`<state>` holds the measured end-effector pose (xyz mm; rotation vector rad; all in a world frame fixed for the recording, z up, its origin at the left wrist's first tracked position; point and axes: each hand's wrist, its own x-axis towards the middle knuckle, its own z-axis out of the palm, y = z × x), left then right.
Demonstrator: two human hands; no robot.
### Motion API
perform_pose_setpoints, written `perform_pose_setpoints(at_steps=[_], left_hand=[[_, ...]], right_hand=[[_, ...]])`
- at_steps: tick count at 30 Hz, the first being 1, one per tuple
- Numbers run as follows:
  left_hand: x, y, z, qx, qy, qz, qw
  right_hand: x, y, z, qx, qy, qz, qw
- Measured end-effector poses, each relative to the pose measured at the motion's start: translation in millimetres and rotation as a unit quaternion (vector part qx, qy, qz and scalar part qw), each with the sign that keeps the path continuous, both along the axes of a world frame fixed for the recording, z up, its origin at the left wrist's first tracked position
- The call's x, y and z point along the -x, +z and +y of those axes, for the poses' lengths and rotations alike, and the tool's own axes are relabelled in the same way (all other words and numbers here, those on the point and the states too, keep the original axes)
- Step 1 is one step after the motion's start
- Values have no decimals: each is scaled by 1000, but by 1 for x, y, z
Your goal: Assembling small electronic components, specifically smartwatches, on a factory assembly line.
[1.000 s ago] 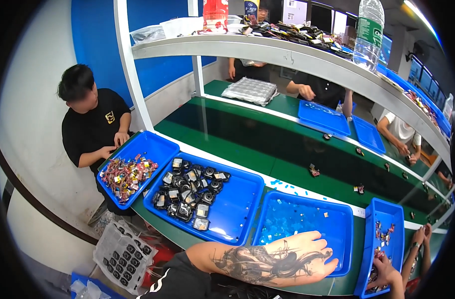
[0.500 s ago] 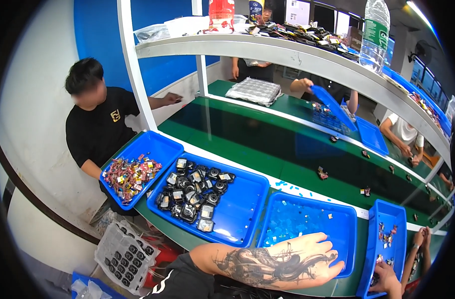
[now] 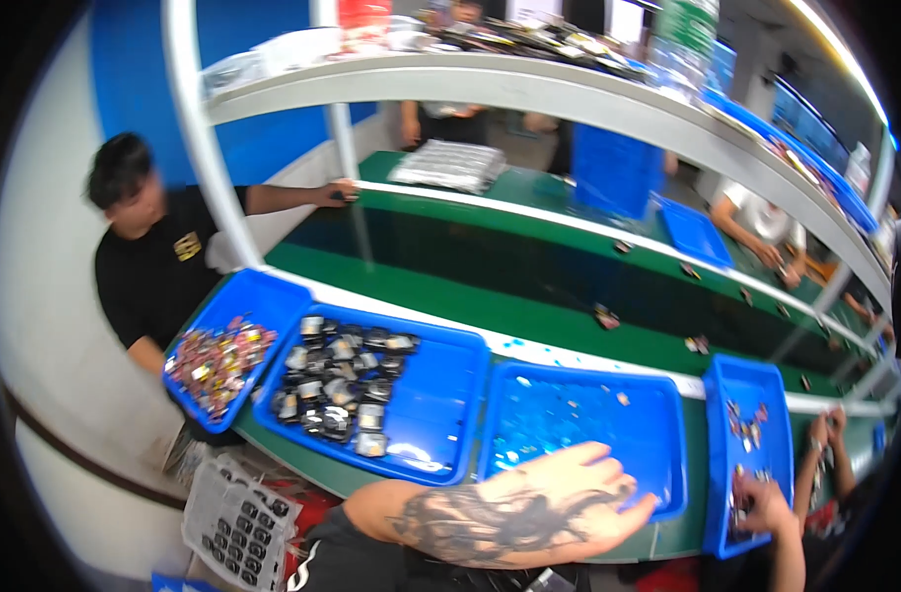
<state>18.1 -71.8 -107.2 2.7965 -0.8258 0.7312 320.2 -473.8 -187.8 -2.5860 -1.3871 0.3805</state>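
Note:
My left hand [image 3: 559,493], its forearm tattooed, stretches palm down over the front of a blue tray [image 3: 657,424] scattered with small blue film pieces [image 3: 534,414]. Its fingers are spread, and I see nothing held in them. At the right, my right hand [image 3: 768,508] reaches into a narrow blue tray [image 3: 751,369]. Its fingers are closed at a cluster of small parts, and what they grip is blurred. More small wired parts [image 3: 748,424] lie further back in that tray.
Left of the film tray stands a blue tray [image 3: 440,395] of black camera-like units [image 3: 337,380], then one with reddish small parts [image 3: 223,365]. Beyond runs a green conveyor belt [image 3: 450,286] under a white shelf [image 3: 450,74]. A person [image 3: 154,237] stands left; others work across the belt and at right.
The whole view has shifted, moving most things left. Both my hands stay at their trays. Across the belt, the blue tray a person holds now stands more upright. The left person's hand has shifted slightly.

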Motion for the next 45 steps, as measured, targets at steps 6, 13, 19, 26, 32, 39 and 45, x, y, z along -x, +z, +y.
perform_pose_setpoints(at_steps=[6, 13, 19, 26, 32, 39, 45], left_hand=[[-6, 45, 8, -49, 32, 159, 986], [-2, 45, -11, -20, 90, 147, 985], [7, 49, -9, -18, 77, 171, 982], [4, 58, -15, -18, 62, 204, 977], [4, 55, -2, -28, 17, 231, 972], [-11, 51, -13, -31, 7, 235, 971], [-11, 47, -10, -19, 32, 228, 973]], right_hand=[[-19, 23, 19, -26, -39, 95, 994], [-43, 20, -13, -124, -121, 140, 975], [-54, 46, 7, -237, -232, 272, 903], [-24, 84, 72, -304, -198, 298, 883], [6, 18, 218, -244, -25, 393, 886], [19, -39, 240, -230, -138, 359, 894], [12, -29, 249, -73, 13, 151, 986]])
